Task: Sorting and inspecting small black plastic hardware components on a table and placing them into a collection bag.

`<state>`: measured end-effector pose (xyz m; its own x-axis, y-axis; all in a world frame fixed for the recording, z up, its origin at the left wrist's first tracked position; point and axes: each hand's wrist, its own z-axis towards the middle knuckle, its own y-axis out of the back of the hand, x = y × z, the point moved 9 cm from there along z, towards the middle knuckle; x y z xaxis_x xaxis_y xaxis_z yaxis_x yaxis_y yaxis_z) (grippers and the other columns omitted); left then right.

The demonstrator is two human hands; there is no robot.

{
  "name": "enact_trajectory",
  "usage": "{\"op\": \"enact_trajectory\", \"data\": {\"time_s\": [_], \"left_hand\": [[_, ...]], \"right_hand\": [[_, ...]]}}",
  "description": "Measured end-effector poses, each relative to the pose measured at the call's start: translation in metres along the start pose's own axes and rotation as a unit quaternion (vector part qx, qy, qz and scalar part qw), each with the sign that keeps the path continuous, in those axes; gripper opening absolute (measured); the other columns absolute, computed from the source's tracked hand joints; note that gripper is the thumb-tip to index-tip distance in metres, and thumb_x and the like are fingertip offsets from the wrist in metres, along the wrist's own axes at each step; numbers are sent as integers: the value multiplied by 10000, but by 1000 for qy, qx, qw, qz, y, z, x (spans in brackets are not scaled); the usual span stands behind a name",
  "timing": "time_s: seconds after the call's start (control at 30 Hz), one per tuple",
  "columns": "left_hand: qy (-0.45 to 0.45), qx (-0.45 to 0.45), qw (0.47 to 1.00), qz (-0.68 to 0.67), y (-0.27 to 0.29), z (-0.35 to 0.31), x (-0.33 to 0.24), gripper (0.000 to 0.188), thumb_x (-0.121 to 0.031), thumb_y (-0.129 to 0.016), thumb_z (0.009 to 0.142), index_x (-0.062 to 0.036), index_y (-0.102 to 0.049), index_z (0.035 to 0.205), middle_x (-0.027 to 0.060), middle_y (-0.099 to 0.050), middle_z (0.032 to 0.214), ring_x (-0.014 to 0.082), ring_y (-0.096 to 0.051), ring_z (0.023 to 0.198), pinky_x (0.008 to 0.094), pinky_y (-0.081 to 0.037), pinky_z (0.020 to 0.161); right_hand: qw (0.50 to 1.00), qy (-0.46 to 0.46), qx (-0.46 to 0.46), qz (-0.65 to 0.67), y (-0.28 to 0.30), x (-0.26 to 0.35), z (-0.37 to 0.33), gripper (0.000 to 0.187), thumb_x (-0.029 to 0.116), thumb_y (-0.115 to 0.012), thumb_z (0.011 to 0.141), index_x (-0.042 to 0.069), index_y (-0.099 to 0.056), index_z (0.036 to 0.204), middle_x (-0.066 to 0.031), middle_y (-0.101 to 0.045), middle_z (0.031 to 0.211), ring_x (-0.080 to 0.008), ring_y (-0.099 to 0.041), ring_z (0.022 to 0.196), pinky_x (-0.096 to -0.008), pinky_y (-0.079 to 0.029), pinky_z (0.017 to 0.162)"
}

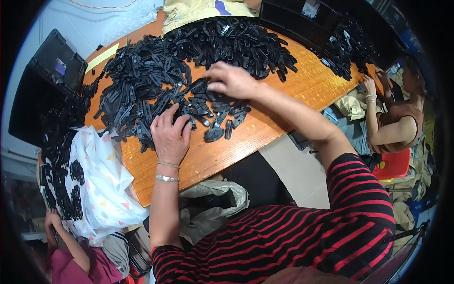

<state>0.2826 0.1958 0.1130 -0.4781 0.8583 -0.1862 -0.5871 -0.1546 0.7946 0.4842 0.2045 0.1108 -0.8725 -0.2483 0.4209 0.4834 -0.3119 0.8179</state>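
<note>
Small, long black plastic parts, like clips, lie in a big heap (137, 78) on the wooden table. My left hand (171, 135) rests at the heap's near edge, its fingers apart over some of the parts, with nothing visibly gripped. Further right, my right hand (231, 80) reaches over the middle between two heaps. Its fingers are spaced apart and a little blurred, and their tips are above the parts; no piece shows in them. Several loose black parts (215, 134) lie on the wood between and just in front of my hands. A second heap (227, 42) spreads behind my right hand.
An open paper sack (208, 14) stands at the back. Black bins (61, 66) are at the left and back right. A printed plastic sheet (101, 175) hangs at the table's left corner, and a woven sack (208, 203) is below its front edge. Co-workers sit at both sides.
</note>
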Motion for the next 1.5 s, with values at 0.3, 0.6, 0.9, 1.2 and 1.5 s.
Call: {"op": "enact_trajectory", "data": {"time_s": [0.3,0.6,0.9,1.2,1.5], "left_hand": [[-12,1,1000,15,-3,-2,-9,195,-158,-693,774,-137,-660,965,63,-577,1224,246,-533,1126,411,-357,996],[-34,-27,999,22,-3,1,-4,167,-183,-669,813,-145,-656,975,59,-585,1202,247,-540,1107,420,-366,982],[-23,-39,999,25,31,-24,-17,257,-137,-648,823,-144,-644,1081,58,-579,1199,249,-514,1160,448,-353,1007],[56,-57,997,24,44,-70,-24,289,-89,-682,773,-113,-644,1059,81,-596,1174,287,-555,1075,401,-428,894],[128,-77,989,0,58,-86,1,303,-18,-655,763,-53,-632,1063,130,-597,1139,321,-564,1039,402,-450,895]], "right_hand": [[971,-150,-82,-165,33,-87,-3,471,446,-630,860,132,-619,1211,-133,-447,1351,-358,-464,1197,-439,-426,1000],[994,-31,-60,-88,1,-27,-14,399,362,-608,896,121,-613,1212,-135,-500,1320,-346,-492,1200,-418,-431,995],[989,82,-92,-80,35,68,-66,192,136,-663,842,64,-645,1019,-109,-619,1035,-313,-609,940,-384,-504,796],[994,92,27,-61,-24,134,-110,317,93,-697,776,95,-611,1081,-80,-564,1003,-296,-629,836,-381,-526,678],[999,10,-38,-32,-12,78,-74,286,101,-749,719,86,-563,935,-93,-570,944,-331,-620,797,-421,-513,646]]}}
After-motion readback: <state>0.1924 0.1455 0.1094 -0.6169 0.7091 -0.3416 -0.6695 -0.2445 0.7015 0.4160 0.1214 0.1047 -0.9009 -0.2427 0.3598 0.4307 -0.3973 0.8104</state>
